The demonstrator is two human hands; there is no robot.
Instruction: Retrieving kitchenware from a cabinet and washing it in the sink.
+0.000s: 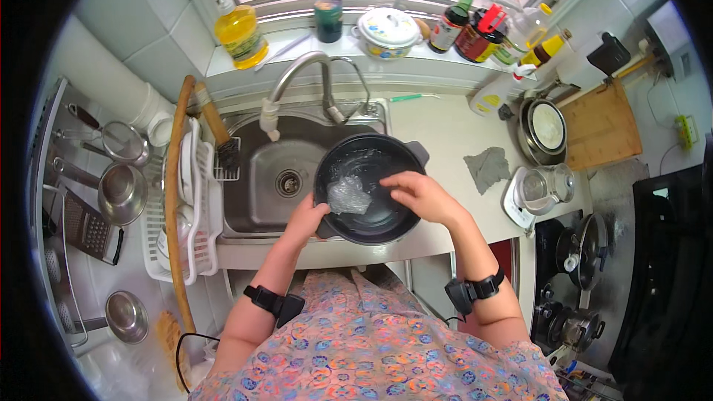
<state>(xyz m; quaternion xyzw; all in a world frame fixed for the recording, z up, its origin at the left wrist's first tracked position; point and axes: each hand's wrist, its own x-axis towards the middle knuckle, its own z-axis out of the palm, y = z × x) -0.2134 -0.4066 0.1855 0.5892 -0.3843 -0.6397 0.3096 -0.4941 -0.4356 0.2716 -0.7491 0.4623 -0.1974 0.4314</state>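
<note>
A dark grey two-handled cooking pot [384, 153] sits tilted over the right side of the steel sink [256, 150] and the counter edge. My left hand [305, 217] grips its near-left handle, with the thumb at the rim. Inside the pot, against its left part, lies a crumpled clear, shiny piece that looks like plastic film or a mesh scrubber [350, 196]. The pot's inner surface looks wet. Above the right half of the pot hovers my right hand [426, 197], fingers apart and holding nothing visible.
A curved faucet [301, 64] arches over the sink. Left stands a white dish rack [206, 256] behind a wooden pole [178, 200]. A grey cloth [487, 169], a kitchen scale [513, 200] bearing a glass vessel, and stacked pans [529, 145] lie right. Bottles [454, 22] line the windowsill.
</note>
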